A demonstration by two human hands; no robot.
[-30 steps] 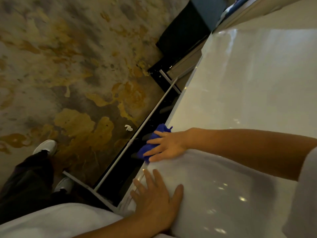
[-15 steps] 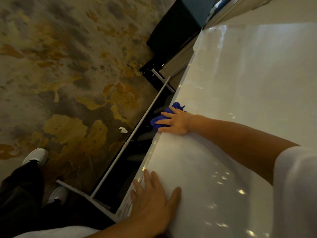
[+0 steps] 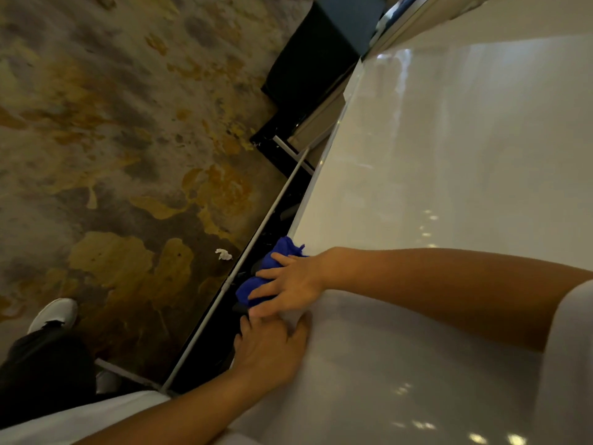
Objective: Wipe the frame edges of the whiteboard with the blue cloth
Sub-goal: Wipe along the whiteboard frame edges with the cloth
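Note:
The whiteboard fills the right half of the view, seen steeply from above, glossy with light reflections. Its lower frame edge runs diagonally from the middle top down toward my hands. My right hand presses the crumpled blue cloth against that edge, fingers spread over the cloth. My left hand lies flat on the board just below the right hand, fingers apart, holding nothing; its fingertips almost touch the right hand.
The stand's white rail and dark base run parallel to the board's edge. A patterned grey-and-yellow carpet lies to the left, with a small white scrap on it. My white shoe shows at lower left. A dark box stands at the top.
My right hand has slid the blue cloth back down along the frame edge toward me, after moving away half a second ago. It has ended up right beside my left hand.

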